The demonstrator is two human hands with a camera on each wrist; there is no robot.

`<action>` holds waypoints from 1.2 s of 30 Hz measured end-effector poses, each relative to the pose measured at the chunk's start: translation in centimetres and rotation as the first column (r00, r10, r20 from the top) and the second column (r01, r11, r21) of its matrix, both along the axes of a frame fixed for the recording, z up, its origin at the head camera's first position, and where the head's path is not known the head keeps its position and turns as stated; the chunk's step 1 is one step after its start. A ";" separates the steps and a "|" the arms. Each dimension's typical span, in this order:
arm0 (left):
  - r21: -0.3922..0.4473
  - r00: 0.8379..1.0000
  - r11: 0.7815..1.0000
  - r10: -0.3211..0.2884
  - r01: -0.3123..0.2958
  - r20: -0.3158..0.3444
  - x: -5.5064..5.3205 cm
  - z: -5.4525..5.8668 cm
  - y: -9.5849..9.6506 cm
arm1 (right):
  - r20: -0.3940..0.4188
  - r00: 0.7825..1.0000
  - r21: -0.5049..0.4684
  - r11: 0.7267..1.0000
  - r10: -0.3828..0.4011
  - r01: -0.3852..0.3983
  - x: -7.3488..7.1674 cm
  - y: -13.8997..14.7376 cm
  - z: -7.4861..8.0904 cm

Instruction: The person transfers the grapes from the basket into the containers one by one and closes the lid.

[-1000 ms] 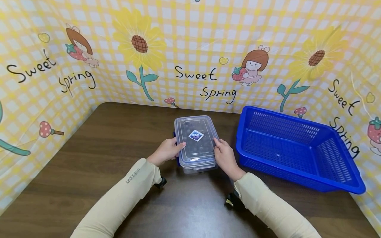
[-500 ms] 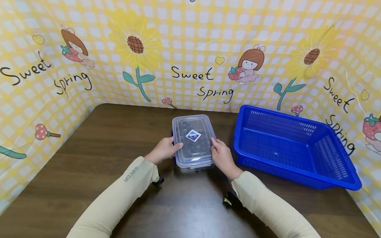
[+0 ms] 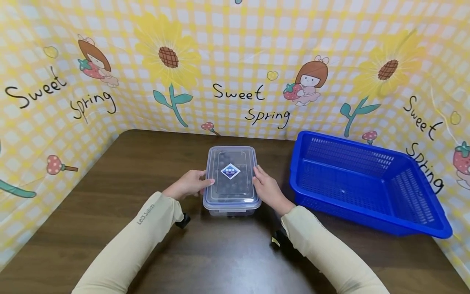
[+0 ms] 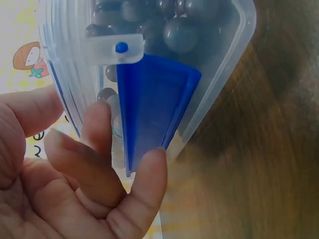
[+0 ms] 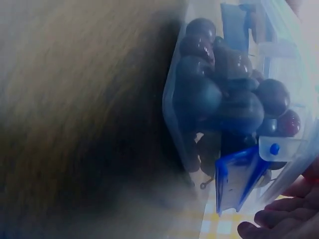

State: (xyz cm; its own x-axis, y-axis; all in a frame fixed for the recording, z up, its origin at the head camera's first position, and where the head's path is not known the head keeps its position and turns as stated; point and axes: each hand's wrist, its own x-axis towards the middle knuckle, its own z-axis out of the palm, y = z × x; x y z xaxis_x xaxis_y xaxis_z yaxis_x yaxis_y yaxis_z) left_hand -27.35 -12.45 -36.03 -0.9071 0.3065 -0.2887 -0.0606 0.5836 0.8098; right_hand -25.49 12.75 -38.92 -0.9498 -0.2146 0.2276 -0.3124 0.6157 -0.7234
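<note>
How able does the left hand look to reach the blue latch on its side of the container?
Yes, most likely: in the left wrist view, the left hand has its fingers beside the blue latch, one fingertip apparently touching its edge, and nothing visible stands between them.

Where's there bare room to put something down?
A free patch of table lies between the left hand, left sleeve and patterned cloth. Another lies between that sleeve and the right sleeve, in front of the lidded box. The blue basket is bare inside. Crowded: between box and basket, around the right hand.
</note>
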 end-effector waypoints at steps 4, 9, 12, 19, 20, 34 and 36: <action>0.026 1.000 1.000 -0.018 0.017 0.010 -0.1 -0.1 0.1 | 0.030 0.999 0.024 1.000 -0.015 0.014 -0.6 0.2 0.2; 0.020 1.000 1.000 -0.016 0.015 0.021 -0.1 -0.1 0.3 | 0.193 0.980 -0.203 0.975 -0.053 0.093 -1.2 0.4 0.0; 0.022 0.999 1.000 -0.017 0.016 0.028 -0.1 -0.2 0.4 | 0.335 0.939 -0.398 0.892 -0.074 0.212 -1.4 0.3 -0.5; 0.013 0.999 0.999 -0.037 0.037 0.038 -0.1 -0.3 0.4 | 0.500 0.863 -0.536 0.759 -0.068 0.370 -1.4 0.3 -1.0; 0.011 0.998 0.999 -0.039 0.039 0.039 -0.1 -0.2 0.3 | 0.525 0.850 -0.548 0.744 -0.050 0.383 -1.4 0.4 -0.9; 0.007 0.997 0.998 -0.063 0.063 0.050 0.3 0.0 0.0 | 0.729 0.679 -0.494 0.749 0.082 0.441 -1.9 1.0 -0.4; -0.001 0.997 0.998 -0.058 0.058 0.054 0.2 -0.1 -0.2 | 0.727 0.682 -0.489 0.753 0.075 0.439 -1.9 0.8 -0.4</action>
